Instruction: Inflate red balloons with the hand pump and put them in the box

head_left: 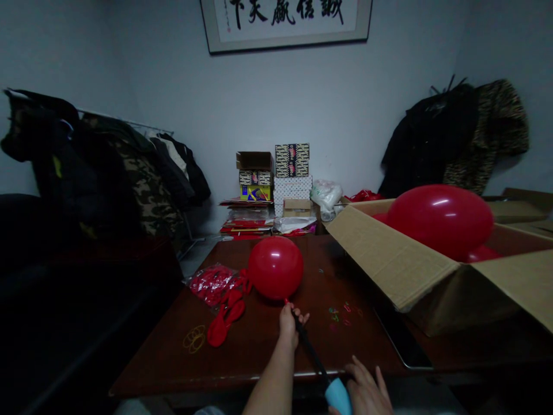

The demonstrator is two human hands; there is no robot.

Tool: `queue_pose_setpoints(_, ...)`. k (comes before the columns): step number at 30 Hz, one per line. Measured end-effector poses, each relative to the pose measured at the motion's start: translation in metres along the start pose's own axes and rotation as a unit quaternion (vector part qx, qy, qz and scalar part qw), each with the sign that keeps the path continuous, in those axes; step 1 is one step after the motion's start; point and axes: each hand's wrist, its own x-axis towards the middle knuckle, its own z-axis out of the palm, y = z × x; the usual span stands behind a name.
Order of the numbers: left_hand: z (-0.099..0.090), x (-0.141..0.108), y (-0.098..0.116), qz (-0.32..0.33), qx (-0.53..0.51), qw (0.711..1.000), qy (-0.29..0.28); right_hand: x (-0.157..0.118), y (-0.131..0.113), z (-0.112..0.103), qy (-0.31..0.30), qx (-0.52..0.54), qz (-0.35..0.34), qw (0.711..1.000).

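Observation:
An inflated red balloon (275,268) stands over the middle of the brown table (254,346). At its neck, my left hand (290,320) is closed around the neck and the black tube (311,353) of a pump. The pump's light blue body (338,396) is at the bottom edge. Beside that body, my right hand (366,387) has its fingers spread, partly cut off by the frame; its contact with the pump is unclear. Left of the balloon lie flat red balloons (219,329) and a clear bag of red balloons (216,283).
An open cardboard box (397,259) with inflated red balloons (440,219) stands on the right, a dark flat device (404,340) beside it. Yellow rings (194,339) lie at left, small coloured bands (347,308) at centre right. Stacked boxes (292,193) stand behind the table.

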Motion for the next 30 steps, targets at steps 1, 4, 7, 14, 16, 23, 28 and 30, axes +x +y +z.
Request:
queue_pose_setpoints(1, -0.001, 0.000, 0.000, -0.004, -0.003, 1.000, -0.005, 0.003, -0.002, -0.004, -0.005, 0.008, -0.006, 1.000)
queue_pose_setpoints(4, -0.004, 0.000, -0.001, -0.004, 0.002, 1.000, -0.022, 0.016, -0.012, -0.011, -0.021, 0.042, -0.024, 0.999)
queue_pose_setpoints(7, -0.005, -0.001, -0.002, 0.005, 0.011, 0.999, -0.035, 0.034, -0.027, -0.016, 0.008, 0.053, -0.018, 0.998)
queue_pose_setpoints(14, -0.007, 0.002, 0.000, -0.003, 0.018, 0.999, -0.032, 0.075, -0.058, -0.014, 0.051, 0.047, -0.003, 0.998)
queue_pose_setpoints(16, -0.008, 0.003, 0.000, 0.002, 0.019, 0.999, -0.036, 0.077, -0.059, -0.010, 0.051, 0.047, 0.003, 0.998)
queue_pose_setpoints(23, -0.005, 0.001, -0.005, 0.049, 0.031, 0.997, -0.041, 0.063, -0.054, 0.000, 0.045, 0.044, 0.001, 0.998)
queue_pose_setpoints(28, -0.003, 0.000, -0.003, 0.054, 0.029, 0.997, -0.036, 0.033, -0.030, 0.011, 0.016, 0.047, -0.023, 0.999)
queue_pose_setpoints(30, -0.003, 0.002, -0.003, 0.050, 0.027, 0.998, -0.034, 0.017, -0.015, 0.021, 0.008, 0.046, -0.023, 0.999)
